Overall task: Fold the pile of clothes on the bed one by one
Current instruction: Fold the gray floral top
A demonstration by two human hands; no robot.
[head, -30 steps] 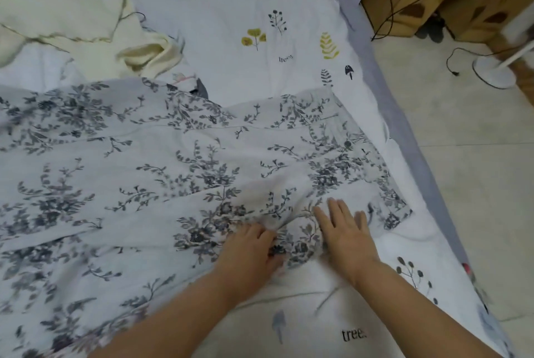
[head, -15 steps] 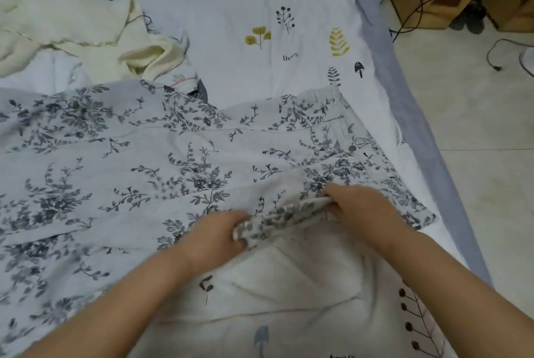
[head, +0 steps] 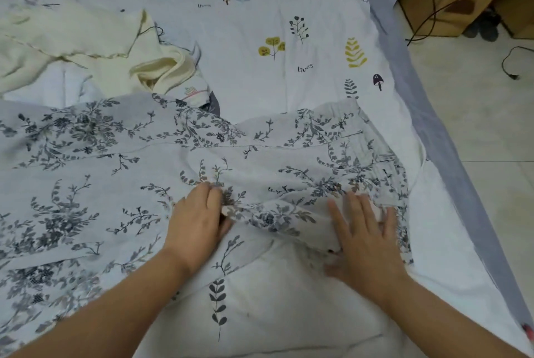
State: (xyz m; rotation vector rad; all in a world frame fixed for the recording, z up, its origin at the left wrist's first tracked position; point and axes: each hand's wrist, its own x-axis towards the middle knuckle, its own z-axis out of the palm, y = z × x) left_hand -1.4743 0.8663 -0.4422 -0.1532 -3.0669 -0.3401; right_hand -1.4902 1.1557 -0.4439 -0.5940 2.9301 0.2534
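Two garments are plainly countable on the bed — a cream knit top [head: 86, 45] lying crumpled well beyond the fingers to the far left, and the large white garment printed with grey-blue floral sprigs [head: 95, 172], which spreads from the left edge under both hands; a scrap of a third, patterned piece peeks out between them, too little to name. The left hand [head: 199, 219] has its fingers curled narrow, pinching the turned-over hem just ahead of its knuckles. The right hand [head: 367, 239] lies with fingers spread wide and flat, pressing the folded-back strip onto the cloth beneath. Half a second ago both hands were gripping that hem and carrying it up off the white tree-and-leaf printed bedsheet [head: 260, 48]; now it is laid down away from the person and being smoothed, so the first fold of this garment looks made, though the long stretch left of the left fingers is still unfolded. Two hands, one fold. Right of the right fingertips the sheet runs to the grey bed edge [head: 433, 126] and pale floor tiles [head: 476, 126].
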